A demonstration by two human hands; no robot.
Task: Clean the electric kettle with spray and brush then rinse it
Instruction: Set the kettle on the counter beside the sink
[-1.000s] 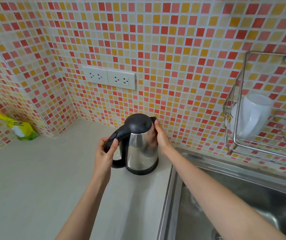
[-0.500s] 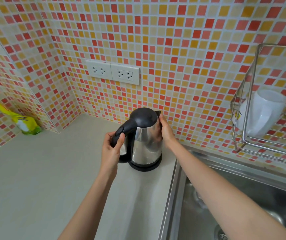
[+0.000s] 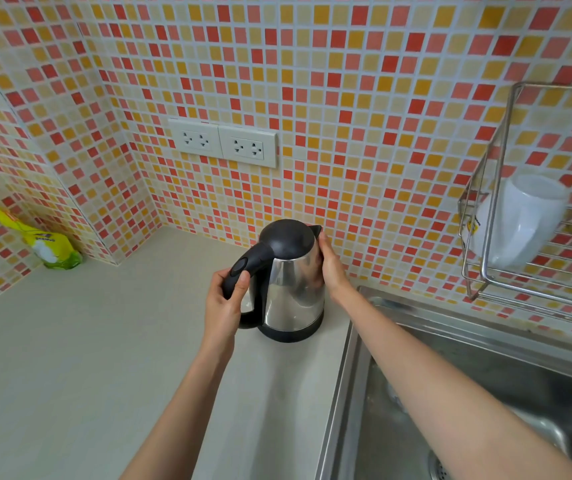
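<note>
Kettle [image 3: 295, 292] of shiny steel with a black lid [image 3: 288, 239] stands upright on the pale counter [image 3: 70, 358], close to the far tiled wall [image 3: 346, 98] and just left of the steel sink [image 3: 485, 382]. Its lid is down and its black base sits flat on the counter. The person has both hands on it. The left hand [image 3: 224, 304] is wrapped round the black handle [image 3: 243, 271] on the kettle's left side, fingers closed about it and the thumb lying up along the top of the handle just below the button. The right hand [image 3: 331, 268] cups the far right side of the steel body under the spout, fingers curved round the metal and pressed against it.

On the wall above the kettle is a pair of white sockets [image 3: 222, 143]. Far left, in the corner of the counter, a yellow-green pouch [image 3: 49, 244] leans against the tiles. To the right, above the sink, a wire rack [image 3: 499, 188] hangs on the wall with a white cup [image 3: 519, 220] lying tilted inside it.
</note>
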